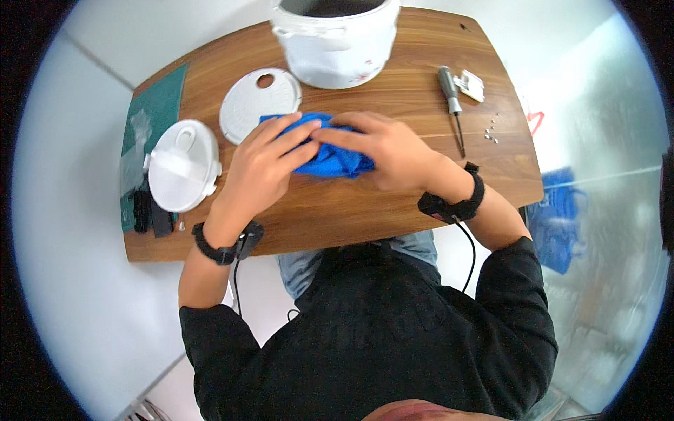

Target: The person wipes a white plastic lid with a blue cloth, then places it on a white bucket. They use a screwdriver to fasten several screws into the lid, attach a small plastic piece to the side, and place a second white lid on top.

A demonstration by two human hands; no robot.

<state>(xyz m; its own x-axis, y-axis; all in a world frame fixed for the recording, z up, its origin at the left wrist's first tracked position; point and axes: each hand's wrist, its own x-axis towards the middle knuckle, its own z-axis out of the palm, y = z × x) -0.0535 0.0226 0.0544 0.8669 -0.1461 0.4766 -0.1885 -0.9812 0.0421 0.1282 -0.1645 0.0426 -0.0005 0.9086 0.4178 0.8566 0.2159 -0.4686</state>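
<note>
A crumpled blue cloth (330, 160) lies on the wooden table (351, 210) in front of me. My left hand (263, 165) rests on its left part with fingers spread over the fabric. My right hand (382, 147) presses on its right part, fingertips meeting those of the left. Both wrists wear black bands with cables. Most of the cloth is hidden beneath the two hands.
A white cooker pot (337, 38) stands at the table's far edge. A flat white disc with a hole (256, 104) and a white lid (182, 165) lie to the left, by a green mat (151, 112). A screwdriver (451, 98), small screws (491, 132) and a white part (470, 84) sit at right.
</note>
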